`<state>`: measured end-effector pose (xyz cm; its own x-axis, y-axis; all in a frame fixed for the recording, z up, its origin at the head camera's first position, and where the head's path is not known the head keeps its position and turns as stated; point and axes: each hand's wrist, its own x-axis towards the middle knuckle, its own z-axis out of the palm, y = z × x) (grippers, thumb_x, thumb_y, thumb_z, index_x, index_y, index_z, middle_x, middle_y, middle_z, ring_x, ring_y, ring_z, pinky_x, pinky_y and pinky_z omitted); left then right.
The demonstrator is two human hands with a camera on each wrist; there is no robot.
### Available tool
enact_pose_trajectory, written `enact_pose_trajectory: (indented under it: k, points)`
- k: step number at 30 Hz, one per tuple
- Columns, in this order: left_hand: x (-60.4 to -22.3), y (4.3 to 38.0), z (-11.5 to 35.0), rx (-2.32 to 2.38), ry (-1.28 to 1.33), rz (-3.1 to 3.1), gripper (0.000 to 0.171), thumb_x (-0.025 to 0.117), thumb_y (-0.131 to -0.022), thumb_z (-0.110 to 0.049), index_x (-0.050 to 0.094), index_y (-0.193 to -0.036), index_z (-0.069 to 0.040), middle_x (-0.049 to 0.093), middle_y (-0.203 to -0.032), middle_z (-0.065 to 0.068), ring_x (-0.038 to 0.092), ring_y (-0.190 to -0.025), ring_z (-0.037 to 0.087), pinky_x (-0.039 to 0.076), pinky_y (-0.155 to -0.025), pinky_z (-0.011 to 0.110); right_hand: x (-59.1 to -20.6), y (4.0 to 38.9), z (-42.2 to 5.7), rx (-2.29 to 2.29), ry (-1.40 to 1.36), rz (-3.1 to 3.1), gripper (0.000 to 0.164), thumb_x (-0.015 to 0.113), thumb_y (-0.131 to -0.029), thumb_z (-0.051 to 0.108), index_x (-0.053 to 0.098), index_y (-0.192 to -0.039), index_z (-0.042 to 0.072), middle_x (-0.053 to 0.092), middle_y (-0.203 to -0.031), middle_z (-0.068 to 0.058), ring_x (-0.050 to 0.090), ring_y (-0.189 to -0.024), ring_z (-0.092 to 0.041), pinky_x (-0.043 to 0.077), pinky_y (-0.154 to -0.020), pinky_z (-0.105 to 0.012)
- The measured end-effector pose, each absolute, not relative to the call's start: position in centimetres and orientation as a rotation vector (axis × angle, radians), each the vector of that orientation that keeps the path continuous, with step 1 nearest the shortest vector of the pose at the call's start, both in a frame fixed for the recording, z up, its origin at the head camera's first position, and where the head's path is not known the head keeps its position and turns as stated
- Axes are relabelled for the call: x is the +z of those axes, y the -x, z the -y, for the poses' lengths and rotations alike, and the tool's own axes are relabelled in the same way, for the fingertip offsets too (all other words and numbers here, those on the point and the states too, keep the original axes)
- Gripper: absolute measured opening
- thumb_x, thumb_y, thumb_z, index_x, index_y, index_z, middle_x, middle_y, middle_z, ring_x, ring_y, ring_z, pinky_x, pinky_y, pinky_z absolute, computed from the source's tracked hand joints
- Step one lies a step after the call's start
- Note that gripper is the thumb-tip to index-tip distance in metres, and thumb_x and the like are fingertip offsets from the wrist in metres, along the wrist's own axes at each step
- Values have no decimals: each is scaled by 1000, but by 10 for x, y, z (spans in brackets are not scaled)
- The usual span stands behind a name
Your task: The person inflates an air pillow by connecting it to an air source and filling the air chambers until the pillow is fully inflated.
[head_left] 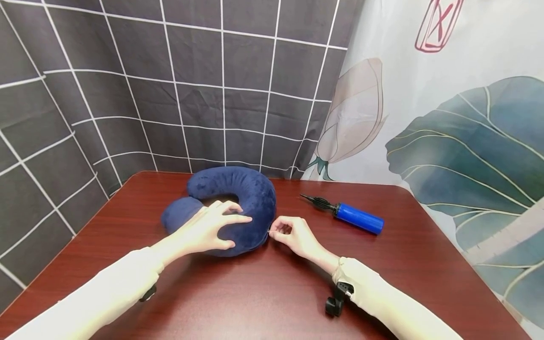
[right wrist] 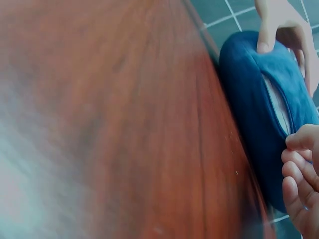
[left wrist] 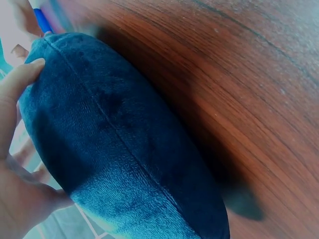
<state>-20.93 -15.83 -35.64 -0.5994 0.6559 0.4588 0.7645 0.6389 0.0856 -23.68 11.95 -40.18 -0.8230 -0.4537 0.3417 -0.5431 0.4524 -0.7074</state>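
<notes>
A dark blue U-shaped neck pillow [head_left: 255,189] lies on the table, its gap facing left. My left hand [head_left: 212,226] rests spread over its near arm, the thumb pressing the side and the fingers across the top. At the pillow's right side, my right hand [head_left: 295,234] pinches a small zipper pull between thumb and forefinger. In the right wrist view, the zipper [right wrist: 279,107] is parted above those fingertips, and a pale inside shows through the slit. A seam [left wrist: 114,127] runs along the pillow's side in the left wrist view.
A blue hand pump [head_left: 359,218] with a black nozzle lies to the right of the pillow. The reddish-brown wooden table [head_left: 238,297] ends at a dark gridded curtain [head_left: 191,94] behind and a flower-printed cloth [head_left: 467,165] on the right.
</notes>
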Motion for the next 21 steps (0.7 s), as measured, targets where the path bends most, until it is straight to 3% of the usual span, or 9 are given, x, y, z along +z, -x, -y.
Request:
enact_pose_trajectory:
  k: [12,21]
  points:
    - [-355,209,147,-394,1045,2530,60,88,-70,-31,67,-126,-32,60,-124,2,57,-110,23,54,-79,41,-401,219,-113,1346,-1031,2585,5,74,-85,14,72,-83,17,69,-74,2,57,-65,0,51,-61,-20]
    - [-356,208,131,-389,911,2595,55,86,-72,-30,68,-124,-32,59,-122,3,56,-107,24,51,-75,42,-404,212,-109,1385,-974,2616,7,76,-84,13,73,-81,18,68,-72,2,57,-63,-1,51,-60,-21]
